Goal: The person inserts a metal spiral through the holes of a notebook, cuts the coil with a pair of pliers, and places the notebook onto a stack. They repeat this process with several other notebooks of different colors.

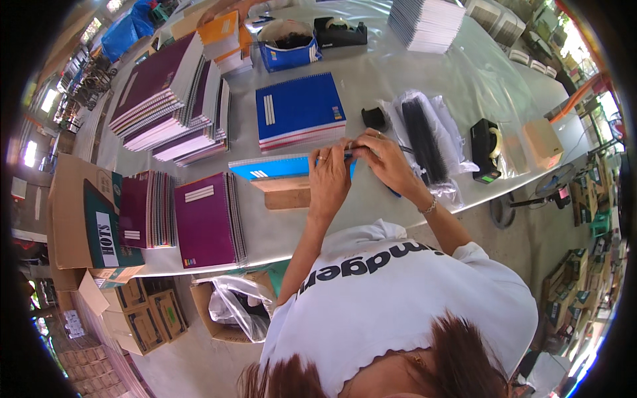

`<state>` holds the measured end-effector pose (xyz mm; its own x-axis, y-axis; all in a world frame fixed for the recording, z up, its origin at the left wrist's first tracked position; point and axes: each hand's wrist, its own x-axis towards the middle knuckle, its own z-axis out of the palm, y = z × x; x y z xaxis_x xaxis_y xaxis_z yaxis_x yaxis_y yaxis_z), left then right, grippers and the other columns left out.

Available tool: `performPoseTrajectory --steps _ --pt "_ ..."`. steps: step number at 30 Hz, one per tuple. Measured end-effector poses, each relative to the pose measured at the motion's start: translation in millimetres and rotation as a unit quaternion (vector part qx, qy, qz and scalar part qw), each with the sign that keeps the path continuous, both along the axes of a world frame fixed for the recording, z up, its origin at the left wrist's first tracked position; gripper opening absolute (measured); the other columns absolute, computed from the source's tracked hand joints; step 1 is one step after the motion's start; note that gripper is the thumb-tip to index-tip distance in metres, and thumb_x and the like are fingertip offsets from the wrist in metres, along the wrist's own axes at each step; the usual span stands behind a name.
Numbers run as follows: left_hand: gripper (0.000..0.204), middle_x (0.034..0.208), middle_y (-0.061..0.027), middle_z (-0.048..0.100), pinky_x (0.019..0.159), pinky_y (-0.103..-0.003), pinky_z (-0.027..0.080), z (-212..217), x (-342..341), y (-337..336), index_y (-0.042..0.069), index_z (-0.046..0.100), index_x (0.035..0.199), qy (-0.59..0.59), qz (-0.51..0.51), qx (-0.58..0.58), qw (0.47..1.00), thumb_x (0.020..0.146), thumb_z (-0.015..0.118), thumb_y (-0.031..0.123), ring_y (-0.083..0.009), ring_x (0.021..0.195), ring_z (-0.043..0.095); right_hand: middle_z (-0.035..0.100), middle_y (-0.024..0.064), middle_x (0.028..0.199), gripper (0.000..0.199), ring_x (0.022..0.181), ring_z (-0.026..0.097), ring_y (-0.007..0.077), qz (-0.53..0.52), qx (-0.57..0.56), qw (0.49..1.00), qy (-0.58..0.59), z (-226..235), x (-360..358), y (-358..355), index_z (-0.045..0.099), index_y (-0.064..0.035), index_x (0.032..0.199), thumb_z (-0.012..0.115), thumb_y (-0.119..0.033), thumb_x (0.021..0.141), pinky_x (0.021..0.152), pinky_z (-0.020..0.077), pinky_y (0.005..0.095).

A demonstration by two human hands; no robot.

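A light blue spiral notebook (282,167) stands on its long edge near the table's front, with its white coil-bound pages along the top. Close beside it lies a flat brown wooden block (287,198). My left hand (330,176) is closed over the notebook's right part, gripping it. My right hand (385,159) meets the left at that end, its fingers pinched together at the upper corner. Whatever sits between those fingertips is small and mostly hidden. Just beyond both hands is a stack of dark blue notebooks (298,106).
Thin black binding coils (424,139) lie on white plastic at the right, beside a black tape dispenser (486,151). Purple notebook stacks (156,86) and a carton (70,212) are at the left. Farther back stand a blue container (286,56) and white notebooks (424,26).
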<state>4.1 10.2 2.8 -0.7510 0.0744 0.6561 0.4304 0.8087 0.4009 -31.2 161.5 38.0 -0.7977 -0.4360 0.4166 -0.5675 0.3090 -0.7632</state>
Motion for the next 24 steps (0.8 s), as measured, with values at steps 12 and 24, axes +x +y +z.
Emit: performPoseTrajectory --steps 12,24 --pt "0.025 0.096 -0.0020 0.063 0.093 -0.042 0.036 8.1 -2.6 -8.4 0.012 0.059 0.108 -0.032 0.033 -0.031 0.998 0.085 0.067 0.019 -0.0230 0.095 0.057 0.061 0.0163 0.092 0.020 0.087 0.059 0.0352 -0.016 0.024 0.999 -0.016 5.3 -2.7 9.9 0.063 0.0029 0.101 0.067 -0.002 0.082 0.074 0.0460 0.0395" --pt "0.021 0.093 -0.0023 0.060 0.092 -0.042 0.034 12.2 -2.8 -6.0 0.013 0.061 0.105 -0.031 0.032 -0.032 0.999 0.087 0.065 0.021 -0.0229 0.093 0.054 0.060 0.0138 0.097 0.019 0.088 0.057 0.0338 -0.008 0.067 0.995 0.078 0.7 -8.9 7.5 0.061 0.0001 0.103 0.062 0.000 0.084 0.078 0.0447 0.0425"
